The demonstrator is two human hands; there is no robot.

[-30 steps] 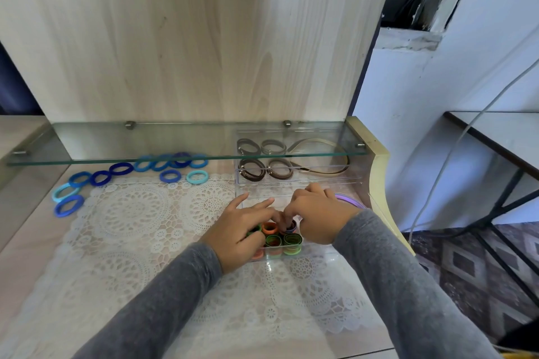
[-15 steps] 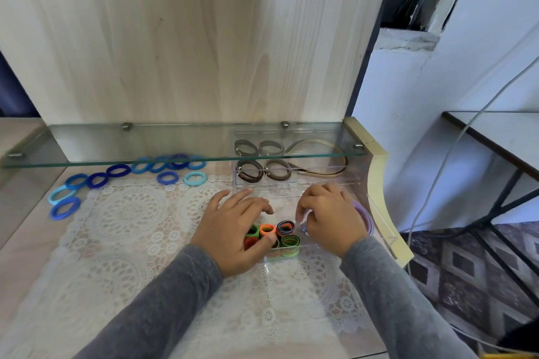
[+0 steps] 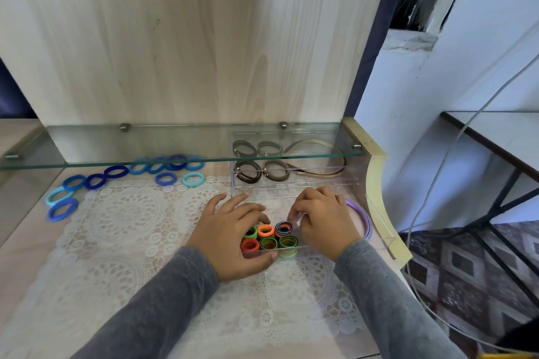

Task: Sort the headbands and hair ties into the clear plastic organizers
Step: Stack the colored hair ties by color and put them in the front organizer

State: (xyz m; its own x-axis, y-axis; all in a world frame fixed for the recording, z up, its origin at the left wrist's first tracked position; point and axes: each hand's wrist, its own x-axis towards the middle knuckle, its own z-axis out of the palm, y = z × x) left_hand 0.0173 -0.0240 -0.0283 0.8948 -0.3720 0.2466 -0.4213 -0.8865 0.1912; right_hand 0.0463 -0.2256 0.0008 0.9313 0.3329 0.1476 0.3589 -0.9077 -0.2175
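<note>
- The left hand [image 3: 230, 236] is curled over the left end of the near organizer [image 3: 303, 249]. Its thumb is laid along the front wall and its fingers are bent over the coloured hair ties [image 3: 267, 237], so that end appears to be gripped.
- The right hand [image 3: 323, 221] is held at the same organizer with its fingers bent inward. Whether anything is pinched in them cannot be told.
- The coloured hair ties are packed upright in two rows. If the left hand is lifted abruptly, they could probably spring loose or tip, since only the walls and the fingers seem to hold them.
- The organizer could be dragged across the lace mat [image 3: 128, 221] by a sideways push, as the clear plastic looks light.
- The purple headband [image 3: 361, 216] lies just beside the right wrist and could be nudged toward the desk edge.
- Knuckles could be knocked on the glass shelf [image 3: 87, 151] when the blue hair ties [image 3: 94, 181] beneath it are reached for.
- Six coloured hair ties are counted in the near organizer.
- About eleven blue hair ties are counted loose at the left. Those under the shelf overlap, so the count is unsure.
- Four brown hair ties [image 3: 248, 170] are seen in the far organizer [image 3: 294, 183], though some may be doubled by the glass.
- Two headbands are counted, the purple one and a beige headband [image 3: 320, 173] in the far organizer.
</note>
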